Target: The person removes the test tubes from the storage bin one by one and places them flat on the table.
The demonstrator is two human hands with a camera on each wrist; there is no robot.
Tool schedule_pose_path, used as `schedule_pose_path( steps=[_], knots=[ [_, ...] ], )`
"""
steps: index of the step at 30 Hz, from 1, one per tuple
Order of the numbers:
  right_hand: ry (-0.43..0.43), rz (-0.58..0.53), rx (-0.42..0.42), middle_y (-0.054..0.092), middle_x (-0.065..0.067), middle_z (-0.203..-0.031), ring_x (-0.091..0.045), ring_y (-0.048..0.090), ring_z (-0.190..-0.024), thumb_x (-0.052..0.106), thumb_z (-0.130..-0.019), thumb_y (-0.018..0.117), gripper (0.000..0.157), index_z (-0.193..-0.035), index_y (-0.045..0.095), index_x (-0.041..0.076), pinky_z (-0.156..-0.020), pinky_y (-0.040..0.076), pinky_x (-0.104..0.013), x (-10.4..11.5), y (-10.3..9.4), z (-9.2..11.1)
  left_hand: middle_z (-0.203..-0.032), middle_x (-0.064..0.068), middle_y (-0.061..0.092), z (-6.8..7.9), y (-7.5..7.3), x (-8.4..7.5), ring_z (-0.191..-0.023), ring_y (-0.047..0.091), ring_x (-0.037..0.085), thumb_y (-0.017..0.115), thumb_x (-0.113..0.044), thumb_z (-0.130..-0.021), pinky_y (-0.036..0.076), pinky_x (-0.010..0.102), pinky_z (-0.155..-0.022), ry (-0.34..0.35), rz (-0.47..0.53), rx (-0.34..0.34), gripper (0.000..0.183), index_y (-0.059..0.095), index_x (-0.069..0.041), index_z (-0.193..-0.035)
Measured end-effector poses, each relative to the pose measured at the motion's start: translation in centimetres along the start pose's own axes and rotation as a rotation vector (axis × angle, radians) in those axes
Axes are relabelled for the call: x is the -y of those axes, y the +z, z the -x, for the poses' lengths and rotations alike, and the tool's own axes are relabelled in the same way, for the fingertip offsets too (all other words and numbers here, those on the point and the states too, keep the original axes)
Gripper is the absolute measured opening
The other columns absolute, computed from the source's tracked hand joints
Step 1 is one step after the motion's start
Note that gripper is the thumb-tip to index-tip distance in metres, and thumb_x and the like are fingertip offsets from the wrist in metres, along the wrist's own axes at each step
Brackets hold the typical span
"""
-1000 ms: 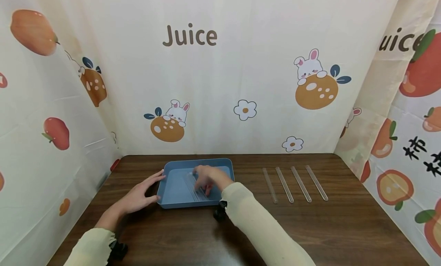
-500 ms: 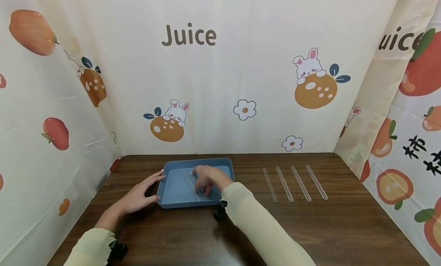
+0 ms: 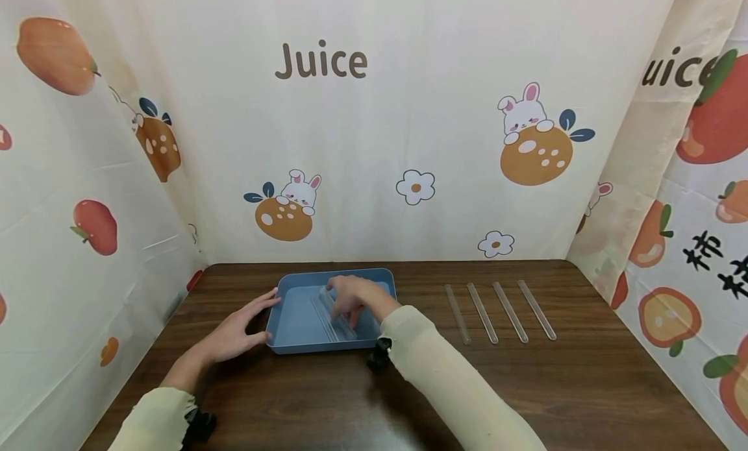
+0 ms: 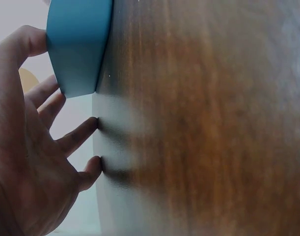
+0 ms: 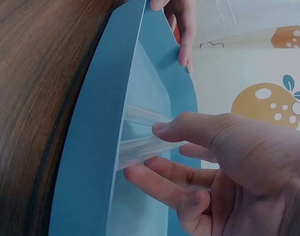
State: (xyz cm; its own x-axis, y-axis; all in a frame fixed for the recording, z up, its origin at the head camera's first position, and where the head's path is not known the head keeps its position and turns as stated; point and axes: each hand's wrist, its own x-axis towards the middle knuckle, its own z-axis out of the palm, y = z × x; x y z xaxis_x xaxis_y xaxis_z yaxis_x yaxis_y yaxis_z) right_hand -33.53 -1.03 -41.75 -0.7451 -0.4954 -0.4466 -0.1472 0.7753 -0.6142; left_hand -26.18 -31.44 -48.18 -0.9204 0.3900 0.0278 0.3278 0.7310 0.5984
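Inside the blue tray [image 3: 292, 318], my right hand [image 3: 353, 296] pinches a clear tube [image 5: 147, 150] between thumb and fingers. That tube [image 3: 347, 329] slants across the tray floor, partly hidden by the hand. Just left of it lies another clear tube [image 3: 325, 321], which shows in the right wrist view as a clear tube [image 5: 146, 114] above the held one. My left hand [image 3: 236, 331] is at the tray's left side, fingers spread and thumb against its wall. In the left wrist view, two fingertips of the left hand [image 4: 41, 152] rest on the table beside the tray corner [image 4: 78, 73].
To the right of the tray, several clear tubes [image 3: 482, 313] lie side by side, slightly slanted, on the dark wooden table [image 3: 327, 405]. A white printed curtain [image 3: 374, 126] stands behind the table's far edge and at both sides.
My right hand and sleeve have shifted slightly to the right, and the pinched tube has moved a little away from the tube beside it. The left hand stays in place.
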Motion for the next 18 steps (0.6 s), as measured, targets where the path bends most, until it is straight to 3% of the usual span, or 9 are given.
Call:
schedule_pose_path(
  steps=[8, 16, 18],
  knots=[
    [-0.016, 0.031, -0.026, 0.066, -0.009, -0.083, -0.016, 0.063, -0.065, 0.007, -0.103, 0.079, 0.076, -0.171, 0.045, 0.013, -0.061, 0.065, -0.033, -0.3, -0.5, 1.3, -0.187, 0.022, 0.027, 0.0, 0.0, 0.0, -0.168, 0.028, 0.061, 0.074, -0.025, -0.104, 0.031, 0.091, -0.123, -0.011, 0.005, 0.004, 0.075, 0.046, -0.009, -0.171],
    [-0.015, 0.115, -0.056, 0.068, -0.012, -0.116, -0.018, 0.072, -0.078, 0.010, -0.101, 0.082, 0.075, -0.168, 0.049, 0.016, -0.067, 0.069, -0.034, -1.0, -1.7, 2.6, -0.187, 0.023, 0.029, 0.1, 0.0, 0.0, -0.168, 0.029, 0.061, 0.074, -0.023, -0.104, 0.031, 0.091, -0.123, 0.005, 0.002, -0.004, 0.073, 0.047, -0.008, -0.170],
    [-0.012, 0.140, -0.066, 0.068, -0.012, -0.118, -0.018, 0.075, -0.076, 0.011, -0.100, 0.082, 0.075, -0.168, 0.050, 0.018, -0.071, 0.071, -0.038, -1.0, -2.1, 3.0, -0.186, 0.023, 0.029, 0.1, -0.1, -0.1, -0.168, 0.029, 0.061, 0.074, -0.023, -0.104, 0.031, 0.091, -0.123, 0.010, 0.002, -0.005, 0.073, 0.047, -0.007, -0.170]
  ],
)
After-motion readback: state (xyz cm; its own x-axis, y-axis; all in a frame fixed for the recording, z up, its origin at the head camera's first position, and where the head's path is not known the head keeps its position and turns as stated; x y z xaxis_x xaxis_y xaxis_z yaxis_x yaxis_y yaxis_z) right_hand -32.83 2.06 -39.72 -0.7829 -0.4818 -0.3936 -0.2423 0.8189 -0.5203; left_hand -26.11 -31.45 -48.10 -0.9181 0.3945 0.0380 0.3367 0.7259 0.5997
